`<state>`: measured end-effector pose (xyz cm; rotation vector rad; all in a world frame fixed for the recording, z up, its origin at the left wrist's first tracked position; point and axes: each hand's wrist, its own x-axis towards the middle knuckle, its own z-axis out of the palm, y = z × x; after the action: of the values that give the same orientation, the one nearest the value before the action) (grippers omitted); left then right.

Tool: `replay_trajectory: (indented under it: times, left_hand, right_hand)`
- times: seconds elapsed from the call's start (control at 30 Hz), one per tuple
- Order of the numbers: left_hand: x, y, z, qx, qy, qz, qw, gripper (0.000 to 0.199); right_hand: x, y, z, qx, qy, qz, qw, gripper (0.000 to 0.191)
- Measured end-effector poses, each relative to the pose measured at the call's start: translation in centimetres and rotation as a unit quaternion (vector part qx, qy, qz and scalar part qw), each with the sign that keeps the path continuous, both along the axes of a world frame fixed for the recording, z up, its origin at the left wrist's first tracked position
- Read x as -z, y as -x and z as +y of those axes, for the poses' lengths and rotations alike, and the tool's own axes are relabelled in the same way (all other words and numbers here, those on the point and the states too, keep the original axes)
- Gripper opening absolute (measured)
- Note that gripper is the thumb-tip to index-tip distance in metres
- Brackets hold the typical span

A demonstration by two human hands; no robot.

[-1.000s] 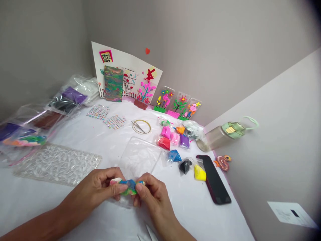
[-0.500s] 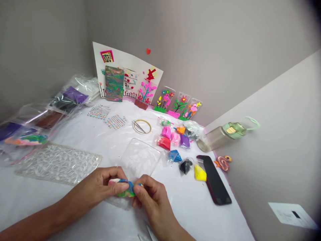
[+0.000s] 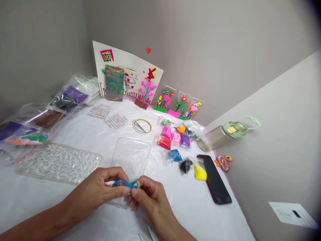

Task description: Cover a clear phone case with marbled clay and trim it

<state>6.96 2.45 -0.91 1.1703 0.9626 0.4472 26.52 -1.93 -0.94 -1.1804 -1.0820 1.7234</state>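
Observation:
A lump of multicoloured modelling clay (image 3: pixel 122 183), mostly blue with bits of white, pink and green, is pinched between both hands. My left hand (image 3: pixel 107 184) grips its left end, thumb in front and fingers behind. Thumb and forefinger of my right hand (image 3: pixel 147 194) close on the right end, close to the left thumb. Beneath the hands is a clear plastic phone case (image 3: pixel 131 150), its far part showing beyond the fingers and its near part largely covered by them.
Bags of coloured clay (image 3: pixel 165 143) lie right of centre, with a black phone (image 3: pixel 217 182) and a bottle (image 3: pixel 215 137) beyond. A textured clear sheet (image 3: pixel 60 162) lies left. Rhinestone sheets (image 3: pixel 99 111), a bangle (image 3: pixel 142 126) and decorated cases (image 3: pixel 165 98) are farther back.
The clay has turned in my fingers and shows more blue on top. The clear case's far end has swung left and now stands out more sharply. Both hands keep their pinch.

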Motion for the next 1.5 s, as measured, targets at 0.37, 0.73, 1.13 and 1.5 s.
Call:
replay_trajectory:
  times: [0.37,0.73,1.13,1.5]
  left_hand:
    - [-0.2,-0.1,0.1,-0.005,0.006,0.015,1.0,0.021]
    - [-0.8,-0.1,-0.2,0.015,-0.042,0.026,0.999,0.022]
    - [0.3,0.2,-0.1,-0.017,0.02,-0.032,0.999,0.029]
    - [0.8,0.2,0.0,-0.057,0.033,-0.036,0.997,0.036]
  right_hand:
    - [-0.1,0.0,0.1,0.013,-0.008,-0.018,1.0,0.042]
    - [-0.3,-0.1,-0.1,-0.022,-0.005,-0.031,0.999,0.042]
    - [-0.5,0.1,0.4,0.005,0.011,0.01,1.0,0.043]
    - [-0.4,-0.1,0.4,0.005,-0.025,0.022,0.999,0.047]
